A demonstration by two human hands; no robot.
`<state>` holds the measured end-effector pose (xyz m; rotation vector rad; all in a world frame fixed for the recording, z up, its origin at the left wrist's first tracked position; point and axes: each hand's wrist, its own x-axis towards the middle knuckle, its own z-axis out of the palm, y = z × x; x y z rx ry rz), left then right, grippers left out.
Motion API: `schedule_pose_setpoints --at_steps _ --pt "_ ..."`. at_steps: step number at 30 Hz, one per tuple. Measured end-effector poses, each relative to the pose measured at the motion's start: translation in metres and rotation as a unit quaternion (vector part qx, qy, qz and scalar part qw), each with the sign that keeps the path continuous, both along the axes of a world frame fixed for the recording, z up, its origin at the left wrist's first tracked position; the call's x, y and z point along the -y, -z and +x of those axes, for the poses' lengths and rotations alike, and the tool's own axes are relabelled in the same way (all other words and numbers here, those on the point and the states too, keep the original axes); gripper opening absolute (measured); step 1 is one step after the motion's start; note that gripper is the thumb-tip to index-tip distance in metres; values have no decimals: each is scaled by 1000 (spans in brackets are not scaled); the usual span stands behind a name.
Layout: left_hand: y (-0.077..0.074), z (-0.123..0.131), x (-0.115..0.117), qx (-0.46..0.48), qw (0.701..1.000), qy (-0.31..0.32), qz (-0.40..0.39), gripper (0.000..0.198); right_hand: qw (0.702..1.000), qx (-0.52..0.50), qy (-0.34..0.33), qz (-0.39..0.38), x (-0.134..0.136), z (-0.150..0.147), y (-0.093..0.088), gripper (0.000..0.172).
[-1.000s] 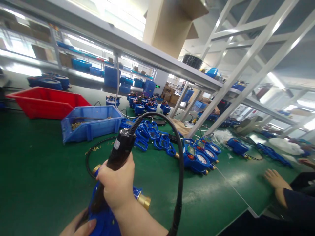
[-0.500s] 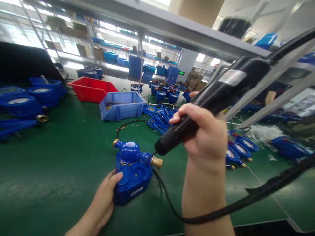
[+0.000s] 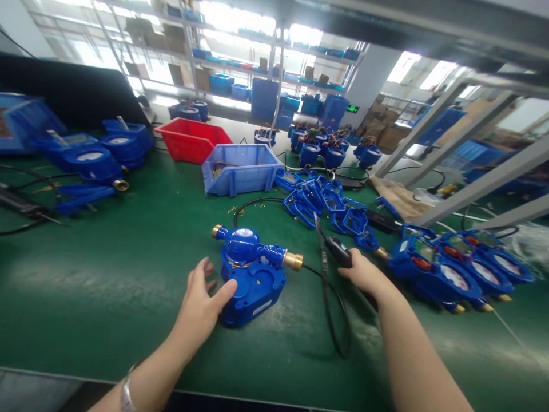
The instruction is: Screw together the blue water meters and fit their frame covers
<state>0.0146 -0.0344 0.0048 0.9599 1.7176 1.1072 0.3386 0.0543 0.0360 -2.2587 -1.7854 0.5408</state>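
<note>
Nearest, at the left, left hand (image 3: 201, 303) open, fingers spread, thumb touching the near-left corner of the blue meter body (image 3: 253, 274) instead of cupping its left side as half a second ago. Meter body flat on the green table (image 3: 107, 274), about centre, brass ends pointing left and right, in much the same spot as before. To its right, right hand (image 3: 364, 274) lowered to the table from its earlier raised position, closed around the black electric screwdriver (image 3: 338, 252); tool now low and lying near the mat, no longer lifted and angled at the meter's right brass fitting. Black cable (image 3: 332, 320) looped on the table between meter and right forearm, where earlier hanging across the view. Just beyond the right hand, a heap of blue frame parts (image 3: 326, 203); to the right, a cluster of assembled blue meters (image 3: 446, 269) with dials. Farther back, a light blue bin (image 3: 240, 169) and behind it a red bin (image 3: 191, 140). At far left, more blue meters (image 3: 92, 160), showing larger and more fully than before. In the distance, shelving with blue crates (image 3: 266, 94).
</note>
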Motion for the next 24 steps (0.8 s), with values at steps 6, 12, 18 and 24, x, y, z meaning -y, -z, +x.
schedule_pose_setpoints --at_steps 6,12,18,24 --pt "-29 -2 -26 -217 938 12 269 43 989 125 73 -22 6 -2 -2 35" --pt "-66 14 -70 -192 922 82 325 25 965 -123 -231 -28 69 -68 -49 22" --pt "-84 49 -87 -268 853 379 239 24 935 -138 -292 -144 86 -101 -16 25" --pt "-70 62 -81 -364 763 496 198 42 930 -276 -237 -47 65 -102 12 55"
